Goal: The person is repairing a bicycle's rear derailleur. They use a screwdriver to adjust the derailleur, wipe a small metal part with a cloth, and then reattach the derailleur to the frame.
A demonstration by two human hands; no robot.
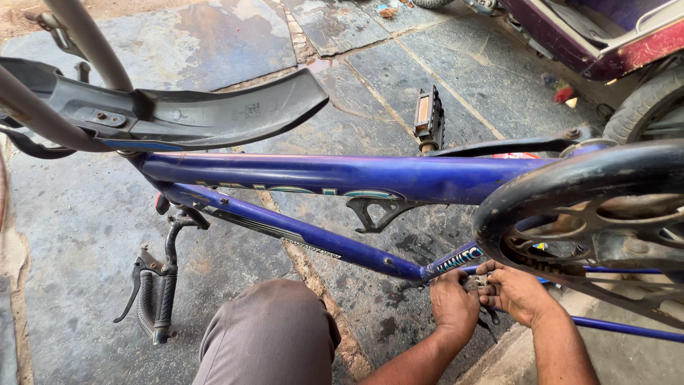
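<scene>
Blue steel tubing of an upturned bicycle frame (342,177) runs across the view, lying over the grey stone floor (214,43). At about 4 o'clock, both hands meet under the bottom bracket, just beside the black chain guard (570,178). The left hand (454,305) has its fingers curled tight around a small metal part that is mostly hidden. The right hand (514,291) pinches the same spot, fingers bent close; what it grips is too small to tell. A black pedal (429,117) stands up at 12 o'clock. The handlebar grip with brake lever (155,299) rests on the floor at 8 o'clock, and the black mudguard (214,114) arches at 10 o'clock. The person's knee (274,331) sits at 6 o'clock.
</scene>
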